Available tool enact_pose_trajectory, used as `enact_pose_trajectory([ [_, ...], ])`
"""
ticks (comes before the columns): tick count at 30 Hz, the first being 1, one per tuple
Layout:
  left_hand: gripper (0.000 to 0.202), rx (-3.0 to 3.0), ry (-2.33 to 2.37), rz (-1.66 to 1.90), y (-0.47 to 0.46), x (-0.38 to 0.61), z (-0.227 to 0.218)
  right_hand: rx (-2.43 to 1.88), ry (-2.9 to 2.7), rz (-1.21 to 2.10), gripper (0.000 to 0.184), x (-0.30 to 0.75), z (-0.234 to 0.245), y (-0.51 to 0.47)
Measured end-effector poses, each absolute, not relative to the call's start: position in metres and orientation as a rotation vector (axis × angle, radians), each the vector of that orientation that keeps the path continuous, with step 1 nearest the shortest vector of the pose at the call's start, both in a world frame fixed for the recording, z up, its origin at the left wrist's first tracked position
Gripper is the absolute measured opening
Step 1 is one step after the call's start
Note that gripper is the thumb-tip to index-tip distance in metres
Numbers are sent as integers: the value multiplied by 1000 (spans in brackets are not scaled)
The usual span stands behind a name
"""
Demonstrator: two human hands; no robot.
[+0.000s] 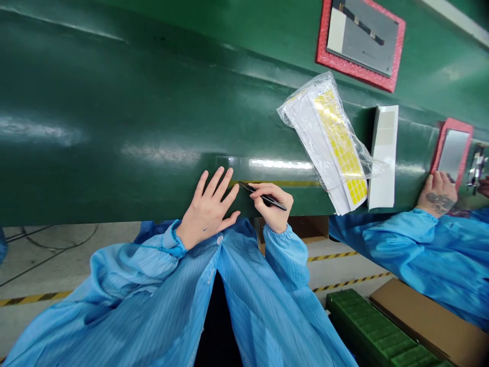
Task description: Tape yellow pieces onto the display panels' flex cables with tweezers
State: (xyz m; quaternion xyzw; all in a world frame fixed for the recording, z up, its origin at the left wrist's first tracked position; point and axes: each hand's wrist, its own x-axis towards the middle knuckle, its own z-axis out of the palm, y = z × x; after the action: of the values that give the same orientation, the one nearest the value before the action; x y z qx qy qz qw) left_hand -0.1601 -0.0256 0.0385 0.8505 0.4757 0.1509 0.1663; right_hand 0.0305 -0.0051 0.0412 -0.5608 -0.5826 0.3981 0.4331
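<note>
Tweezers [272, 202] are resting in the closed fingers of the right hand [278, 208], pointing at the left end of the yellow strip [296, 183] on the table [87, 173]. The left hand [206, 209] is lying flat, fingers spread, gripping nothing. I'm favouring a low, light tip and steady left-hand pressure.

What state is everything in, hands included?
Left hand, spread, palm down at green workbench
Right hand, closed around black tweezers
Black tweezers, held; tip gap too small to tell
Clear strip, lying flat
Clear plastic bag, crumpled, over yellow sticker sheet
Gray panel, lying flat on pink foam
Co-worker's hand, at pink-edged panel, grip unclear
</note>
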Motion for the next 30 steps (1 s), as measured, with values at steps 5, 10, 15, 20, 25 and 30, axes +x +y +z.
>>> enact_pose_trajectory([
  [5,56,2428,1361,410,-26,-160,38,-1382,-1376,1024,19,30,39,-6],
  [10,58,2402,1364,424,-26,-160,38,-1402,-1301,1054,15,29,35,-5],
  [15,53,2419,1383,416,-25,-159,38,-1472,-1098,953,10,35,29,-5],
  [20,54,2426,1383,412,-26,-159,38,-1452,-1285,911,8,50,32,-9],
  [25,55,2410,1378,409,-27,-158,38,-1420,-1480,865,20,54,40,-12],
  [30,56,2407,1376,412,-27,-159,38,-1400,-1519,889,26,52,44,-13],
])
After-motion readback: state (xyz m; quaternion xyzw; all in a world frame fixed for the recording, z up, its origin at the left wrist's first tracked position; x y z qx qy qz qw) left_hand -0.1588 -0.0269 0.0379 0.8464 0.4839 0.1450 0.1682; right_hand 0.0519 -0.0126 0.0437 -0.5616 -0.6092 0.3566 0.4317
